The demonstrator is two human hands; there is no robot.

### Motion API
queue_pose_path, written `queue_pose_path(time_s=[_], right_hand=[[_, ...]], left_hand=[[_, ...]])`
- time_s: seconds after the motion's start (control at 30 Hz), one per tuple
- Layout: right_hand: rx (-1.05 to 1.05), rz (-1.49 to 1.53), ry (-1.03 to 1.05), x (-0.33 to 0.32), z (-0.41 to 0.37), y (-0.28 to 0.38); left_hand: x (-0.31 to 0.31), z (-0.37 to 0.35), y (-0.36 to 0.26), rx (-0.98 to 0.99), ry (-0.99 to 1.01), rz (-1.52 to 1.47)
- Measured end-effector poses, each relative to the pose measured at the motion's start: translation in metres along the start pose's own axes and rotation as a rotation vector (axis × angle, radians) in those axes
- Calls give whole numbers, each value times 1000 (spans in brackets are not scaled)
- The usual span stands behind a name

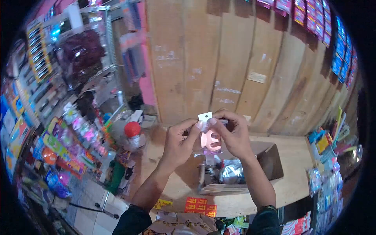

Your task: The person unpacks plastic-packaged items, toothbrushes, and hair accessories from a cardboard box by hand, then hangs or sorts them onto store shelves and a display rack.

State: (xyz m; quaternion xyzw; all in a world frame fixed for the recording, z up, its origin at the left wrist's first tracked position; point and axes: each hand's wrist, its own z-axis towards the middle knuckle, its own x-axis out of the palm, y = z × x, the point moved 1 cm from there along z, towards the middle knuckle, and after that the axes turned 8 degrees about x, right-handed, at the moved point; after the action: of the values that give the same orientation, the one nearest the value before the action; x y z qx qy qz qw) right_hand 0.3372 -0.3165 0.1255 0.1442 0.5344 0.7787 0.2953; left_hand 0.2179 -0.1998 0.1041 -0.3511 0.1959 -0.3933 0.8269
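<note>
Pink packet (pixel 210 140) with a white card top (pixel 205 116) is held up in the middle, just above the open brown box (pixel 272 160) on the wood counter (pixel 295 184). On the left hang rows of bright packets (pixel 74 141), then comes a bottle with a red cap (pixel 133 131), then the left hand (pixel 178 145), its fingers closed to pinch the top of the packet. The right hand (pixel 234 137) pinches the same top from the other side with closed fingers, a shiny silver bag (pixel 232 172) lies in the box below, and more little packs (pixel 325 184) sit at the far right.
</note>
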Motion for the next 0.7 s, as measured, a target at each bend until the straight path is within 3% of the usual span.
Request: queue_pose_path(time_s=[0.2,0.33,0.47,0.5,0.7], right_hand=[[31,94,142,86,29,35],[-102,161,263,139,60,40],[-121,195,351,194,96,36],[-135,186,331,208,99,39],[-93,297,482,298,132,-1]], left_hand=[[-76,-12,-35,55,-163,22],[-108,-26,-40,183,-298,52],[-143,-39,-29,192,-383,86],[-158,-49,-18,111,-421,161],[-202,-59,-13,163,-588,206]])
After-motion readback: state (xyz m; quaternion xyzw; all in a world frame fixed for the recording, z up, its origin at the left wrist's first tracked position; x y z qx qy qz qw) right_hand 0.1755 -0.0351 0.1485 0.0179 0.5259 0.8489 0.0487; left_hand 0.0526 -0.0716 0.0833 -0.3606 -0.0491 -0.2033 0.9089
